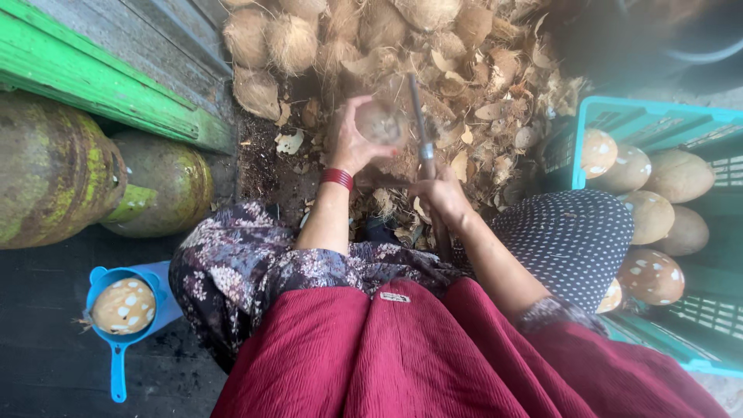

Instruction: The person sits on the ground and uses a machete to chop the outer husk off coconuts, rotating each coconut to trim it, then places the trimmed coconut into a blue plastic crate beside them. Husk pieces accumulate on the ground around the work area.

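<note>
My left hand [352, 139] grips a round brown coconut [379, 122], held out in front of me above the husk pile. A red band sits on that wrist. My right hand [443, 193] is closed around the handle of a long knife [420, 124], whose blade points away from me and lies right beside the coconut. Whether the blade touches the shell I cannot tell. My knees, under dark red cloth and a floral sleeve, fill the bottom of the view.
A heap of coconut husks and shell chips [464, 70] lies ahead. A teal crate [696, 139] at right holds several peeled coconuts. A blue scoop [116, 310] with one peeled coconut sits at lower left, beside two green gas cylinders [54, 170].
</note>
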Demonstrator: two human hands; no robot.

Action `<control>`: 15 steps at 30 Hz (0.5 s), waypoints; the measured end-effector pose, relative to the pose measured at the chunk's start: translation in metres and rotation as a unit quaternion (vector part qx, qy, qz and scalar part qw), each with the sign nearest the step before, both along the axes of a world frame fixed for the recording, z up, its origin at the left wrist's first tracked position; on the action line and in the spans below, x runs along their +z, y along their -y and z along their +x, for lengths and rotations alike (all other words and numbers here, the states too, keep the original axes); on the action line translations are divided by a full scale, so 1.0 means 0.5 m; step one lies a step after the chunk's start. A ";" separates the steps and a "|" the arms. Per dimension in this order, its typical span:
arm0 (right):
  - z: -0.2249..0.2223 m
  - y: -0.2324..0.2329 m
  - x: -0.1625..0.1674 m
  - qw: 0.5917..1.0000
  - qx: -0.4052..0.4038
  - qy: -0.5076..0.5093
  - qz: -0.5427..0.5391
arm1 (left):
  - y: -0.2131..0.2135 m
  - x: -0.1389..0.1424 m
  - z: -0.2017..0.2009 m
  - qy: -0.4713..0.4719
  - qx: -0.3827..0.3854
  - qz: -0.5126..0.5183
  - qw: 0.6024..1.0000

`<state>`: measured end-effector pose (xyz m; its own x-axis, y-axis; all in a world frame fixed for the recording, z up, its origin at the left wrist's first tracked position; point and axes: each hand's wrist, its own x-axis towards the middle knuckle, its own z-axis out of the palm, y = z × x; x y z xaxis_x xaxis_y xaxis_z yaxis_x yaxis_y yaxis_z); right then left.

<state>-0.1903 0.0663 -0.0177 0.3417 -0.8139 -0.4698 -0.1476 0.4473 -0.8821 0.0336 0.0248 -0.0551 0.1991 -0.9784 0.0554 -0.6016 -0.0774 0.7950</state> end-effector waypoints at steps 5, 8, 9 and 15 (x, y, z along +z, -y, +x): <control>-0.007 -0.015 0.004 0.962 0.004 0.083 -0.260 | 0.009 0.007 -0.012 -0.018 -0.027 0.065 0.997; 0.017 -0.015 -0.019 0.989 0.024 -0.051 -0.135 | 0.012 0.015 -0.014 -0.040 -0.020 0.108 0.993; 0.021 -0.013 -0.022 0.997 0.001 -0.066 -0.045 | 0.012 0.017 -0.012 -0.044 -0.017 0.100 0.994; -0.022 0.000 0.021 0.999 -0.017 0.002 -0.027 | 0.014 0.017 -0.010 -0.051 -0.022 0.087 0.995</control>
